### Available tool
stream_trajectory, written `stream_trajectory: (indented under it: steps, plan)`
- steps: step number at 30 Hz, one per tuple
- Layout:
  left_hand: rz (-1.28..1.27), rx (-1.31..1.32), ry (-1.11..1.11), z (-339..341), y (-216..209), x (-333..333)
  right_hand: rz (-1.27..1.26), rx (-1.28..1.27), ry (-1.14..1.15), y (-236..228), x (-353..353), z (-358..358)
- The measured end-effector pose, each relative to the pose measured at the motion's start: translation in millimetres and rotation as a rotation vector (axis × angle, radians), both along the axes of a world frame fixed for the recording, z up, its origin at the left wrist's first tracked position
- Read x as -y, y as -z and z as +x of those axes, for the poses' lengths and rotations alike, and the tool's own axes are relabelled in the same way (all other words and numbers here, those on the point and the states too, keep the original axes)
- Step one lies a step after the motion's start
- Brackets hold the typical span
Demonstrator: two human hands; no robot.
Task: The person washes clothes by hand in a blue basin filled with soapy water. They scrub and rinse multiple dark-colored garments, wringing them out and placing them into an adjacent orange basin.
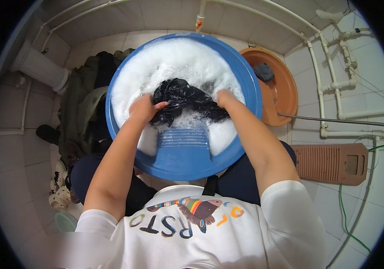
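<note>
A wet black garment [180, 96] lies in a big blue washtub [174, 163] full of white suds [178, 54]. My left hand [143, 109] grips its left side, with the thumb stretched over the cloth. At the garment's right end, my right hand [224, 97] is closed at the cloth's edge, its fingers partly sunk in foam. Between the two hands the cloth is bunched up, just beyond the ribbed washboard part [184, 138] moulded into the tub's near side. What kind of garment it is cannot be made out.
Right of the tub stands an orange-brown basin [288, 89] with a dark cloth [263, 71] inside. A brown washboard [331, 164] lies nearer, beside a green hose [346, 219]. Dark clothes [84, 98] are heaped at left, with shoes [59, 197] below. White pipes [328, 85] line the walls.
</note>
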State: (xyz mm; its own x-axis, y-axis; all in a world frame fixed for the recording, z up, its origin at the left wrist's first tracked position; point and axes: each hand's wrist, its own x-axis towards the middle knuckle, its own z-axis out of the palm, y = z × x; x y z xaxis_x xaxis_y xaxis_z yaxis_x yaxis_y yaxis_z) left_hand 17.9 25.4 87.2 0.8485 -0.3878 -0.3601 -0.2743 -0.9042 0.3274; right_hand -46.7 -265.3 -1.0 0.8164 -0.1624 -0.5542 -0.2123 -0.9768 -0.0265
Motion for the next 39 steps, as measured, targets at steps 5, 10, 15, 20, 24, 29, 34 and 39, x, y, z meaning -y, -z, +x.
stream_trajectory:
  steps: [5,10,15,20,24,29,34,39]
  plan:
    - [-0.859,-0.333,-0.082,7,8,-3,1.364,0.193,0.78,-98,-32,14]
    - [-1.495,-0.861,-0.077,15,-47,-6,2.049,0.154,0.637,-158,-22,1]
    - [-0.716,-0.543,-0.156,0,-30,13,1.182,0.308,0.667,-128,-7,6]
    - [-0.03,0.065,0.179,-22,6,3,0.309,0.394,0.064,-95,-34,1]
    - [0.163,-0.094,0.184,5,-45,5,0.173,0.23,0.166,-66,-32,-9]
    - [-1.274,-0.744,-0.281,23,-28,-19,0.53,0.276,0.252,-76,-30,5]
    - [-1.765,-1.222,-0.89,3,-11,13,0.893,0.856,-0.072,-133,-105,4]
    - [-1.77,-1.088,-0.598,-27,62,8,0.808,1.0,-0.317,-143,-185,-45]
